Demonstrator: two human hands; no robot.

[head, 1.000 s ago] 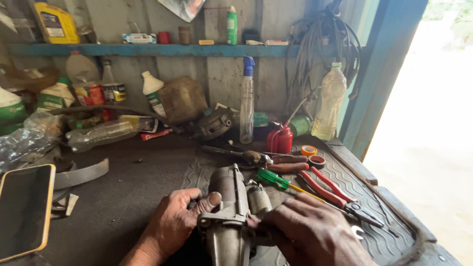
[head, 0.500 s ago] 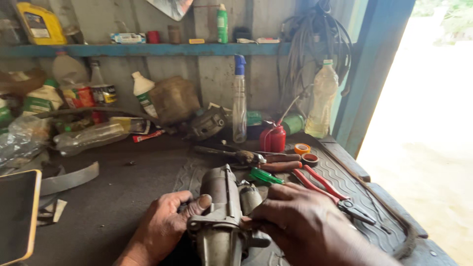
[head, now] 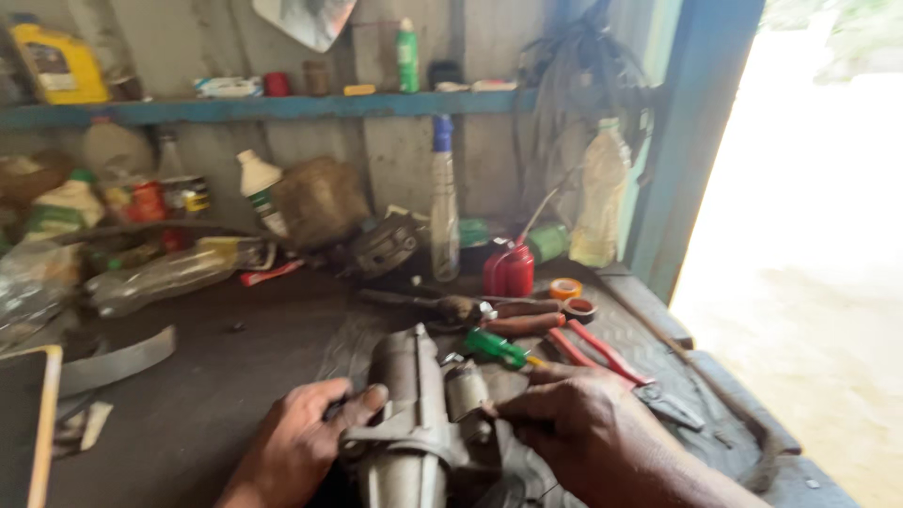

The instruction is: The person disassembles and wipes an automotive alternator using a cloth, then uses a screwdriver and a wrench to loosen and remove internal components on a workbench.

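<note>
Both hands come in from the bottom edge, forearms angled toward each other. The left hand (head: 301,442) lies palm down with fingers curled and the thumb pressed against the left flank of a grey metal starter motor (head: 409,423), gripping it. The right hand (head: 583,428) is partly closed, its thumb and forefinger pinched at the smaller cylinder on the motor's right side; whether it fully grips that part is hard to tell through the blur. The motor lies lengthwise on the dark desk (head: 216,376), between the two hands, its narrow end pointing away from the person.

Just beyond the right hand lie one green-handled screwdriver (head: 497,348) and one pair of red-handled pliers (head: 611,362). Farther back stand one red oil can (head: 513,270), two small rolls of tape (head: 566,289) and one tall clear spray bottle (head: 443,212). A blue shelf (head: 282,108) runs along the wall above.
</note>
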